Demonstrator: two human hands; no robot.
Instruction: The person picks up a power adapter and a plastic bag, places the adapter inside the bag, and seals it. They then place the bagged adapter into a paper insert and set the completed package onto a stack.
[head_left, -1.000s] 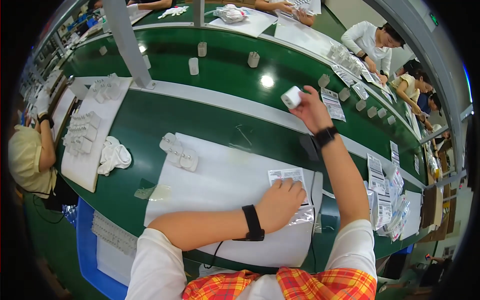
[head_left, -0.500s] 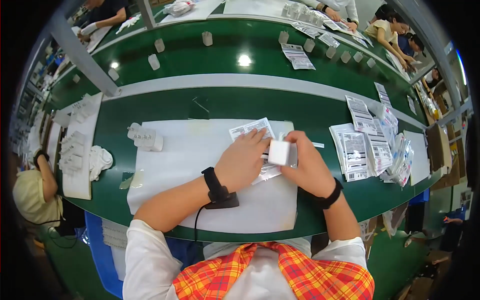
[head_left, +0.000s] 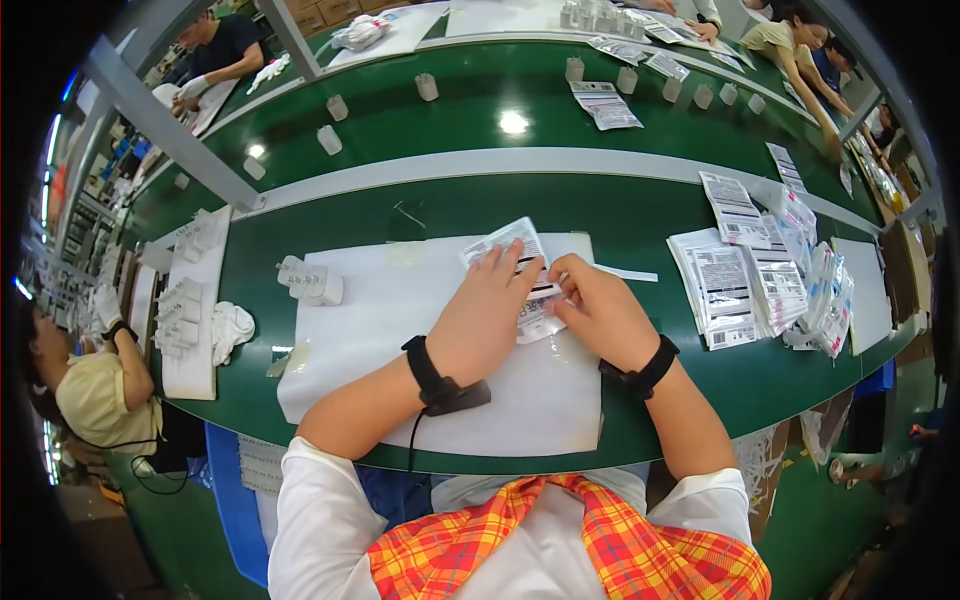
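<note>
A silver-white printed pouch (head_left: 541, 322) lies slanted on the white sheet in front of me. My left hand (head_left: 482, 312) rests over it, palm down, its fingers stretched and spread across the pouch. At the pouch's right edge, my right hand (head_left: 603, 318) has its fingers bent and its thumb close to the forefinger, gripping the edge. The white power adapter is out of sight; I cannot tell whether it lies inside the pouch or under the hands. A few more white power adapters (head_left: 313, 283) stand grouped at the sheet's upper left corner.
Stacked printed pouches (head_left: 715, 290) lie to the right. On the left, a white board (head_left: 190, 368) bears several adapters, with a white cloth (head_left: 232, 330) beside it. Beyond the grey rail (head_left: 480, 165), adapters stand spaced along a green surface (head_left: 450, 120). Other people work around the bench.
The white adapter that my right hand held above the pouch is no longer visible. My right hand has come closer to my left, onto the pouch. The whole view has shifted slightly.
</note>
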